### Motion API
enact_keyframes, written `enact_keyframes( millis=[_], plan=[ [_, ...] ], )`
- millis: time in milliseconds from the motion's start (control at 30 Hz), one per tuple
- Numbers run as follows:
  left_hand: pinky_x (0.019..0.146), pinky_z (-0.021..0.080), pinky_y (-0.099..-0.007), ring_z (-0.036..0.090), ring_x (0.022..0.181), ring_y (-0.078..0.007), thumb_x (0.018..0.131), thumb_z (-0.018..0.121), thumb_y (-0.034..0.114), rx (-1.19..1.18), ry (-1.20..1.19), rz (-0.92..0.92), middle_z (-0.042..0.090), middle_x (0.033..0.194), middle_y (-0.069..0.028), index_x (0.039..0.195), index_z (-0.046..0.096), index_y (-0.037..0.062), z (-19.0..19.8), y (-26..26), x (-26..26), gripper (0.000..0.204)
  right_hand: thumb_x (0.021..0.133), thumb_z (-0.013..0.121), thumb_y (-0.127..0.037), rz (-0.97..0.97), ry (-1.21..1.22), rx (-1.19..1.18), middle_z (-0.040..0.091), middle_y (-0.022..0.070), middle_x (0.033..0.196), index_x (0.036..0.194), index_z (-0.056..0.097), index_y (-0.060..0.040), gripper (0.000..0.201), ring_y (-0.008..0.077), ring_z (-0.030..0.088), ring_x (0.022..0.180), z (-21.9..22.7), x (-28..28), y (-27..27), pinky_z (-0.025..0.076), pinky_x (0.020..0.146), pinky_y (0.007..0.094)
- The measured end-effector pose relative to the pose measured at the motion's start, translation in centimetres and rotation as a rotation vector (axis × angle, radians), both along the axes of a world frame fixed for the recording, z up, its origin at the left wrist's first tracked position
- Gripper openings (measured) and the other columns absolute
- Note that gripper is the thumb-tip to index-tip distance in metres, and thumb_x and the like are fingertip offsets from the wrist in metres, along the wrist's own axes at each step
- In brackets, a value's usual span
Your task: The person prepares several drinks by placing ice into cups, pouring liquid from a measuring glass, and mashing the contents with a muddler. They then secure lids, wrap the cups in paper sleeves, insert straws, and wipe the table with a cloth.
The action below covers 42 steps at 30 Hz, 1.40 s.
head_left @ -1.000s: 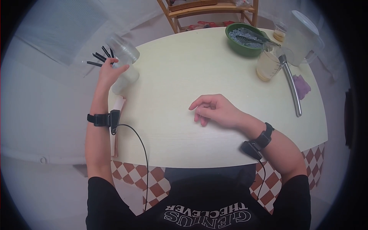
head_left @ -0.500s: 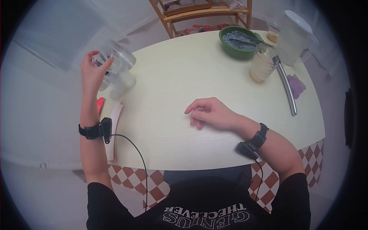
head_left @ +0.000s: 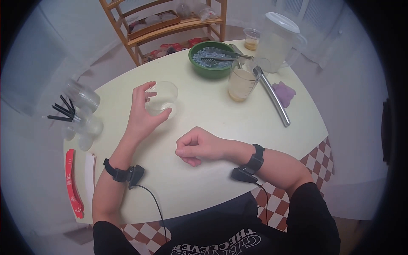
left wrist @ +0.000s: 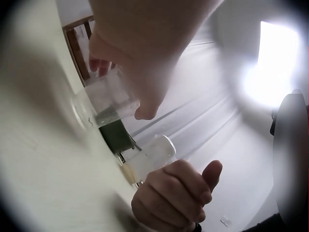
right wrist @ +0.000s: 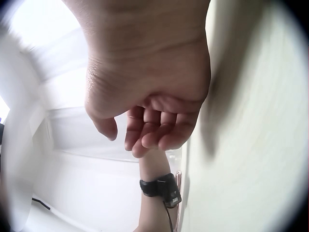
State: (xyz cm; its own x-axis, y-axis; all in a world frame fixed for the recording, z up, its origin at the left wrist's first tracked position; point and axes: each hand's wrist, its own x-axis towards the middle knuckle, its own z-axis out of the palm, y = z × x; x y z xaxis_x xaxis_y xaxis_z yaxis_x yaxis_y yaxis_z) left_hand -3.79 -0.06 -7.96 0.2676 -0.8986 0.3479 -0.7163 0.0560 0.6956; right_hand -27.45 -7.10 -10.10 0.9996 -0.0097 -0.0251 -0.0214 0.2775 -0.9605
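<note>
In the head view, my left hand (head_left: 143, 112) grips a clear plastic cup (head_left: 165, 94) over the middle of the table (head_left: 195, 187), thumb on the near side and fingers on the far side. The left wrist view shows that cup (left wrist: 108, 99) upright, its base close to the tabletop. Nearer my body, my right hand (head_left: 202, 145) hovers low above the table with loosely curled fingers. Seen from the right wrist, the palm of that hand (right wrist: 149, 77) holds nothing.
Back right are a green bowl (head_left: 212, 73) of ice-like pieces with tongs, a measuring cup (head_left: 243, 87), a lidded pitcher (head_left: 276, 42), a steel rod (head_left: 274, 100) and a purple cloth (head_left: 284, 94). At left lie stacked clear cups (head_left: 87, 97), black sticks (head_left: 63, 111) and a red strip (head_left: 72, 185).
My left hand has come from the cup stacks at the left edge to the table's middle, bringing a clear cup. My right hand stays over the near table while the head view has turned left-to-right.
</note>
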Motion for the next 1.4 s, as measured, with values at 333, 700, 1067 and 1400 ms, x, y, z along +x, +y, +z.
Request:
enact_keyframes(
  millis=[333, 700, 1067, 1400],
  plan=[
    [0.119, 0.045, -0.0467, 0.056, 0.139, -0.0331, 0.077, 0.094, 0.015, -0.099, 0.437, -0.089, 0.057, 0.145, -0.0193, 0.169, 0.019, 0.0114, -3.8, -1.6, -0.8, 0.12, 0.104, 0.072, -0.019, -0.816, -0.08, -0.994, 0.068, 0.0028, 0.072, 0.092, 0.075, 0.0045, 0.026, 0.0056, 0.062, 0.067, 16.2, -4.5, -12.8, 0.045, 0.06, 0.0243],
    [0.115, 0.047, -0.0434, 0.061, 0.132, -0.0272, 0.077, 0.095, 0.012, -0.074, 0.451, -0.082, 0.065, 0.135, -0.0152, 0.155, 0.039, 0.0049, -4.6, -1.8, -0.7, 0.095, 0.089, 0.086, -0.044, -0.12, 0.72, -1.588, 0.074, 0.0172, 0.115, 0.135, 0.068, 0.0011, 0.067, 0.0322, 0.072, 0.105, 11.8, 0.3, -27.4, 0.057, 0.09, 0.0421],
    [0.107, 0.053, -0.0441, 0.067, 0.128, -0.0348, 0.075, 0.096, 0.025, -0.073, 0.37, -0.091, 0.068, 0.133, -0.0199, 0.15, 0.045, 0.006, -5.2, -1.9, -0.4, 0.093, 0.1, 0.073, -0.022, -0.169, 0.662, -1.898, 0.074, 0.0149, 0.12, 0.135, 0.068, -0.0049, 0.04, 0.0327, 0.072, 0.106, 16.6, 0.2, -26.4, 0.057, 0.093, 0.0458],
    [0.114, 0.049, -0.0416, 0.062, 0.131, -0.0282, 0.077, 0.095, 0.015, -0.018, 0.415, -0.088, 0.066, 0.132, -0.0155, 0.151, 0.045, 0.005, -4.5, -1.7, -0.7, 0.091, 0.092, 0.082, -0.026, 0.062, 0.666, -2.276, 0.073, 0.0059, 0.109, 0.129, 0.075, -0.0134, 0.04, 0.0312, 0.073, 0.105, 15.1, -0.5, -25.3, 0.059, 0.087, 0.0452]
  ],
)
